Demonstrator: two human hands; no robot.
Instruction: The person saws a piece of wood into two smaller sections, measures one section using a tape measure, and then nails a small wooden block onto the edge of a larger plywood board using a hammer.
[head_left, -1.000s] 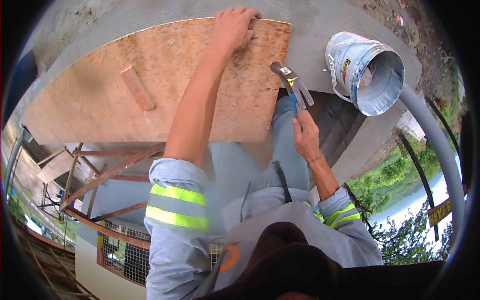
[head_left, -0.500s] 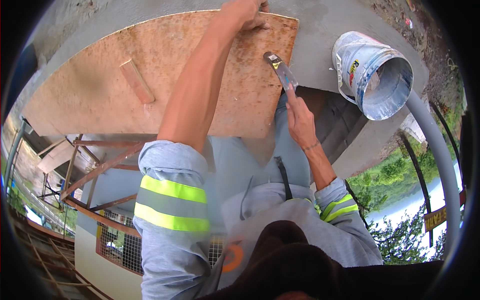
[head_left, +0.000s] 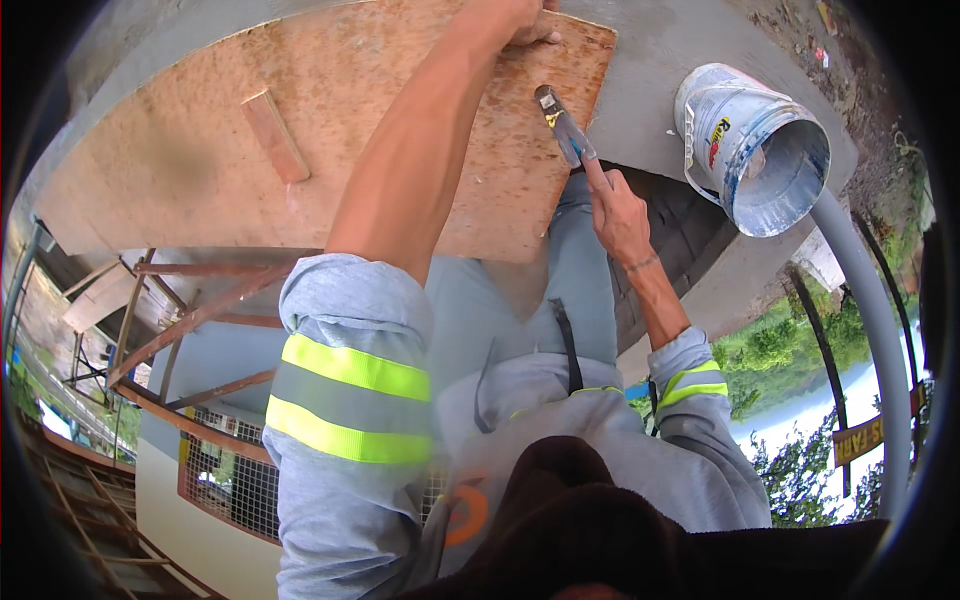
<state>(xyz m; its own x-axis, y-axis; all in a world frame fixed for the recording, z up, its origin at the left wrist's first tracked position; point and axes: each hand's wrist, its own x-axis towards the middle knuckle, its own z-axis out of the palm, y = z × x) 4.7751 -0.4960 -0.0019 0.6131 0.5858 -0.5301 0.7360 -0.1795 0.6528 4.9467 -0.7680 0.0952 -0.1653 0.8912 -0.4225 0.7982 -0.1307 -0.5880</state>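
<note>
Right hand [head_left: 618,212] grips a hammer [head_left: 563,124] raised over the plywood board's [head_left: 400,130] near-right part while the left hand [head_left: 520,18] presses flat on its far edge, so striking seems underway, needing a controlled downward blow

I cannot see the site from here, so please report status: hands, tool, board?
Left hand pressing far edge of plywood board. Right hand gripping hammer, head over board. Bucket stands apart, right side.
</note>
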